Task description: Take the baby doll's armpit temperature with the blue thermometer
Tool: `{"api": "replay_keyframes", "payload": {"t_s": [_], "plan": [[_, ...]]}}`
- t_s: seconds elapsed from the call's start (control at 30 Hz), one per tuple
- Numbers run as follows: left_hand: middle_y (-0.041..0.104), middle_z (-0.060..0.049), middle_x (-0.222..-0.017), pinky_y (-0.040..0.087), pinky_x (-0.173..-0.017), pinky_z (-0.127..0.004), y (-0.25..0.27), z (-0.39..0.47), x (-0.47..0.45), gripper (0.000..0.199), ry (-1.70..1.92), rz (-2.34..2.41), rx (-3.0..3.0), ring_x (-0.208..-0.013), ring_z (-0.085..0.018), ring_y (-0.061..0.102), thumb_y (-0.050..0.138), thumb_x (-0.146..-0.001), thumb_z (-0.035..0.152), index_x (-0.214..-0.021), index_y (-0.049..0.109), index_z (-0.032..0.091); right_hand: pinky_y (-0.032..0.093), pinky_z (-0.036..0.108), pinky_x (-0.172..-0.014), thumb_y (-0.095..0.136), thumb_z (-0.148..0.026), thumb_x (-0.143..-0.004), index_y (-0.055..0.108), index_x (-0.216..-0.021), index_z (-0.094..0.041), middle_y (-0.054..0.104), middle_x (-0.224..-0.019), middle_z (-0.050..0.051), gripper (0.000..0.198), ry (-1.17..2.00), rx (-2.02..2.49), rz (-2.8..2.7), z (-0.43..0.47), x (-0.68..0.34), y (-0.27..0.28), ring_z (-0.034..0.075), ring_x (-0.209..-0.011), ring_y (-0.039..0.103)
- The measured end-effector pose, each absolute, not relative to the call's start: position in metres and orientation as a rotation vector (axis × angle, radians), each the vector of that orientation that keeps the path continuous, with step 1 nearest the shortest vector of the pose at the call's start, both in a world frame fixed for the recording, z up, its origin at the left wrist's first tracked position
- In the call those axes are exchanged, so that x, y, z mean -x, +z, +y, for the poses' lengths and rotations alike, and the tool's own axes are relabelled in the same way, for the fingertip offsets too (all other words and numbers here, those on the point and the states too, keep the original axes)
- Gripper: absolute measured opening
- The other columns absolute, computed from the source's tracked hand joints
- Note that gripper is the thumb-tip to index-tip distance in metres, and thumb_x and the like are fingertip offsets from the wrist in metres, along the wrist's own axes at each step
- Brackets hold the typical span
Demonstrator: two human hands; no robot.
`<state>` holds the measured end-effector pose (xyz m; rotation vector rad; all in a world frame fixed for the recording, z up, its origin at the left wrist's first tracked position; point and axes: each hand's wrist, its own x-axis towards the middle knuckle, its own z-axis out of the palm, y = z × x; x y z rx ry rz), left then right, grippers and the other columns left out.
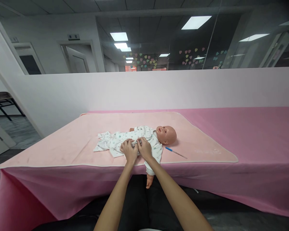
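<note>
A baby doll (pixel 167 134) lies on its back with its head to the right, dressed in a white patterned outfit (pixel 119 138). At the doll's middle, my left hand (pixel 129 150) has its fingers closed on a fold of the outfit. Close beside it my right hand (pixel 144 147) pinches the cloth too, fingertips almost meeting the left ones. What exactly lies between the fingertips is partly hidden. One doll arm (pixel 149 180) hangs over the table's front edge. The outfit's legs spread flat to the left.
A pale pink mat (pixel 69 141) lies under the doll on a table with a pink cloth (pixel 260 138). Right of the doll rests a thin stick with a blue end (pixel 170 149). A white low wall (pixel 159 89) with glass above stands behind the table.
</note>
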<state>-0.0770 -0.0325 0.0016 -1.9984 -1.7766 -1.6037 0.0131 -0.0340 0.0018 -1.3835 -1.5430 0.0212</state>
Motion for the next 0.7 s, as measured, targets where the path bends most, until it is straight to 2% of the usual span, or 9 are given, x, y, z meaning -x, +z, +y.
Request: {"api": "replay_keyframes", "payload": {"t_s": [0.23, 0.5, 0.7], "plan": [[0.061, -0.006, -0.091, 0.027, -0.088, -0.043, 0.0019, -0.0323, 0.0793, 0.014, -1.653, -1.777, 2.064, -0.096, -0.026, 0.047, 0.049, -0.075, 0.022, -0.083, 0.061, 0.022, 0.040, 0.024, -0.067, 0.037, -0.030, -0.088, 0.058, -0.088, -0.020, 0.061, -0.087, 0.003, 0.023, 0.019, 1.390, -1.529, -0.0335, -0.0134, 0.0009, 0.015, -0.079, 0.056], [0.060, -0.004, -0.078, 0.028, -0.088, -0.042, 0.0009, -0.0299, 0.0811, 0.012, -1.737, -1.755, 2.076, -0.088, -0.024, 0.050, 0.047, -0.074, 0.020, -0.071, 0.058, 0.021, 0.040, 0.023, -0.068, 0.037, -0.030, -0.089, 0.058, -0.088, -0.020, 0.061, -0.086, 0.003, 0.023, 0.009, 1.373, -1.524, -0.0331, -0.0136, 0.0002, 0.015, -0.079, 0.057], [0.054, -0.004, -0.083, 0.030, -0.084, -0.040, 0.0025, -0.0358, 0.0827, 0.006, -1.967, -1.819, 1.726, -0.090, -0.023, 0.048, 0.045, -0.074, 0.019, -0.077, 0.050, 0.020, 0.040, 0.023, -0.069, 0.036, -0.030, -0.089, 0.057, -0.090, -0.020, 0.061, -0.087, 0.003, 0.023, 0.000, 1.380, -1.517, -0.0331, -0.0136, 0.0000, 0.015, -0.081, 0.057]]}}
